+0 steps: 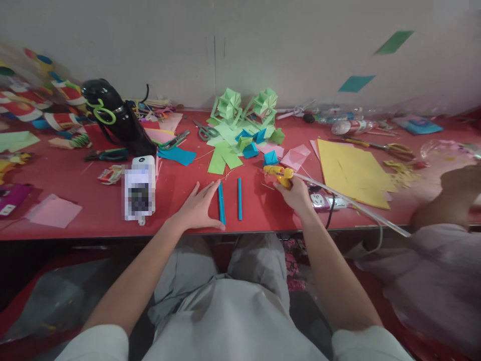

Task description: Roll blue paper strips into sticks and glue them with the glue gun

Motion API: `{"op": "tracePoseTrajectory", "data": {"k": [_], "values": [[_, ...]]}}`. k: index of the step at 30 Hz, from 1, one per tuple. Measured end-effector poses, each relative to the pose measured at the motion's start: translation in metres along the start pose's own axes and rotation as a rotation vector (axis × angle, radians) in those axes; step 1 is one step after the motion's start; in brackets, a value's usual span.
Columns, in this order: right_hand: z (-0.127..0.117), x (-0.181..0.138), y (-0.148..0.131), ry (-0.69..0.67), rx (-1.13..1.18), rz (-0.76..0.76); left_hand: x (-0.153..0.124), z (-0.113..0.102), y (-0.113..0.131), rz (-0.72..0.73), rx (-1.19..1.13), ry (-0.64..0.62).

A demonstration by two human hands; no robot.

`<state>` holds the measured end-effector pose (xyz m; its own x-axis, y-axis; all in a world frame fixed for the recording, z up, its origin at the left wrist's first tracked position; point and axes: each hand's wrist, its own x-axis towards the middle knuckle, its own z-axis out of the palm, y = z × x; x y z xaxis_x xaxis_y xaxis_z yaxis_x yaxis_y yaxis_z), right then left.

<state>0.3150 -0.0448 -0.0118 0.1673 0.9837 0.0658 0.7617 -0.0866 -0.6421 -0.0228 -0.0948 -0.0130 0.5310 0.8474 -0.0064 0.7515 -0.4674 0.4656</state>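
My left hand rests on the red table with its fingers spread. Its thumb and fingertips touch or nearly touch a blue paper strip. A second, narrower blue strip lies parallel to it, a little to the right. In my right hand is a yellow hot glue gun, its nozzle pointing left, with a long clear glue stick out of its back. Beyond the hands lie folded blue paper pieces, green paper strips and green folded-paper figures.
A phone and a black bottle stand at left. Scissors lie at the back. Right of my hand are a power strip, yellow paper sheets and another person's arm. The table edge runs before my lap.
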Motion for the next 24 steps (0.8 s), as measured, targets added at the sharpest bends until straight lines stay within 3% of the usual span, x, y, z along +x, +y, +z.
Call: {"op": "tracePoseTrajectory", "data": {"k": [7,10,13,15,19,24], "values": [[0.016,-0.005,0.004,0.195,0.008,-0.098,0.0,0.0,0.0,-0.003,0.025,-0.013],[0.017,-0.025,0.001,0.358,-0.01,-0.147,0.0,0.0,0.001,-0.013,0.034,-0.019],[0.018,-0.058,-0.012,0.408,-0.001,-0.163,0.0,-0.001,0.003,-0.016,0.031,-0.025],[0.019,-0.08,-0.028,0.254,0.034,-0.274,0.001,-0.001,0.004,-0.015,0.029,-0.03],[0.029,-0.101,-0.064,-0.236,0.051,-0.687,0.002,-0.002,0.007,-0.015,0.04,-0.024],[0.043,-0.095,-0.085,-0.472,-0.07,-0.932,0.003,-0.005,0.011,-0.046,0.066,-0.053]]}}
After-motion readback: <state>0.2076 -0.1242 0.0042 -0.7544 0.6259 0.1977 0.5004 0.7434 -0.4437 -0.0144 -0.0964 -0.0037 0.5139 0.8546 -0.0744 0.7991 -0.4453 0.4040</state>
